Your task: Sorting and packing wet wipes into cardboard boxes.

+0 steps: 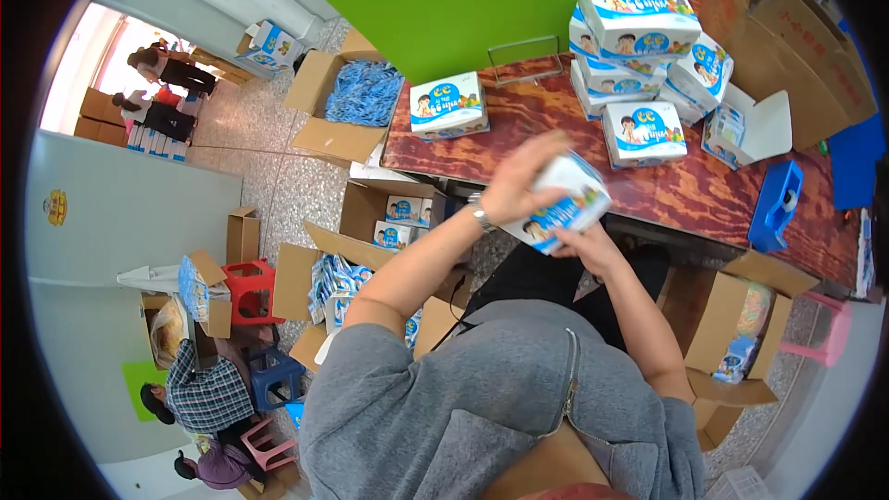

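White-and-blue carton [571, 206] in play, and it was up in both hands, in front of the torso at the near edge of the marbled red-brown surface [699, 193]; whether it rested there or hung just clear, I couldn't tell. Left hand [526, 187] had it from the left, grip spread wide, thumb lying on the printed side, fingers blurred toward the far edge. Right hand [591, 248] came in low, its grip narrower, fingertips against the near edge. So the two grips held the one box between them, and it sat tilted.

Now, the handling! It looked like thin paperboard: light, most likely, though the contents were hidden and could have added weight. Stiff along the folded edges, I'd have judged, softer in the middle of each panel, where a hard squeeze could have dented it. That printed face seemed smooth, perhaps a touch slippery under dry fingers. Best hold? Opposite side walls, close to the corners, with a palm or fingers under the base. Pinching a lid edge alone looked the risky choice; a flap could have given way. Beyond it, similar boxes [639, 14] stood stacked, their walls apparently bearing the load nicely.
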Motion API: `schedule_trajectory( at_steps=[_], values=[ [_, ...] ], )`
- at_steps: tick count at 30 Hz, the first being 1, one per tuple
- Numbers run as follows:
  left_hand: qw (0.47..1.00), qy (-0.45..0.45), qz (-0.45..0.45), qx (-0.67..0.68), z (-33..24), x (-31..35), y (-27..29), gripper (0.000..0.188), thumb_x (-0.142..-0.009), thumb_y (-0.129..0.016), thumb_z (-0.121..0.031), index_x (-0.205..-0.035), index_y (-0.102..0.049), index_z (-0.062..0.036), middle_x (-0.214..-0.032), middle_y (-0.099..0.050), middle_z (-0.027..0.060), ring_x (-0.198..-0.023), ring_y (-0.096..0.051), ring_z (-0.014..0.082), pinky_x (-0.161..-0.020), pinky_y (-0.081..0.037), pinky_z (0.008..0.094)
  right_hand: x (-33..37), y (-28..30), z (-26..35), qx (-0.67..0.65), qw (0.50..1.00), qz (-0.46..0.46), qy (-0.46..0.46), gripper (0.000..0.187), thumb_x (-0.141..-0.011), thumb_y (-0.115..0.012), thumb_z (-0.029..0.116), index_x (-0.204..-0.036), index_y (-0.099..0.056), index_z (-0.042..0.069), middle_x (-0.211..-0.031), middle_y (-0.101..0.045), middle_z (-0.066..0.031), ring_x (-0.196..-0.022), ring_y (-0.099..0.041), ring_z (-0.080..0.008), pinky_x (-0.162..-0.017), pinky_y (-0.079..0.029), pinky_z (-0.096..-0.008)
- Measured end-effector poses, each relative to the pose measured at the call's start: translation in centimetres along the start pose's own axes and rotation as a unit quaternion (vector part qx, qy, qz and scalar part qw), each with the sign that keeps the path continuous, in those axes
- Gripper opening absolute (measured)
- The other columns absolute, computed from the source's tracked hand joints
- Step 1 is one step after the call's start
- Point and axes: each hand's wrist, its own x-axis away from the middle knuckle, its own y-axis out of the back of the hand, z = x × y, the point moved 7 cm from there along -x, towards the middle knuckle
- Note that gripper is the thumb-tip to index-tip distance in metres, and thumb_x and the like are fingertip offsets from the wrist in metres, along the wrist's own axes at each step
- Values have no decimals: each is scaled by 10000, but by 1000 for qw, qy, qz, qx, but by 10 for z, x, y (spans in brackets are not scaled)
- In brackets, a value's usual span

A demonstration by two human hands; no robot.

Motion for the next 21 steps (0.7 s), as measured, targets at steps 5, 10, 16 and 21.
schedule_trajectory(
  at_steps=[5,10,16,21],
  values=[
    [979,-85,160,95,-50,-39,-109,740,-837,-744,-326,-1470,-436,-98,-1501,-418,205,-1390,-406,383,-1124,-367,443,96,43,-26,-136,978,-136,82,616,-907,-709,251,-1432,-411,125,-1222,-638,-79,-1032,-678,-207,-741,-608,-328],
    [979,-100,178,10,-31,-69,-174,610,-908,-666,-325,-1432,-480,-73,-1463,-460,214,-1379,-397,422,-1133,-341,468,119,111,21,-69,932,-354,32,683,-945,-609,523,-1447,-317,165,-1224,-603,-125,-954,-682,-237,-710,-568,-360],
    [964,-164,159,-139,-33,-91,-222,613,-867,-698,-402,-1387,-543,-115,-1464,-467,200,-1366,-387,455,-1106,-333,536,128,156,58,-16,940,-341,20,841,-955,-542,587,-1564,-113,197,-1193,-628,-204,-850,-709,-273,-710,-571,-366],
    [941,-192,134,-246,-21,-86,-217,773,-746,-771,-536,-1371,-543,-142,-1469,-449,167,-1379,-350,457,-1078,-285,651,254,269,141,305,577,-701,288,355,-999,-527,344,-1074,-675,30,-847,-694,-151,-807,-682,-311,-765,-524,-442]
  ],
)
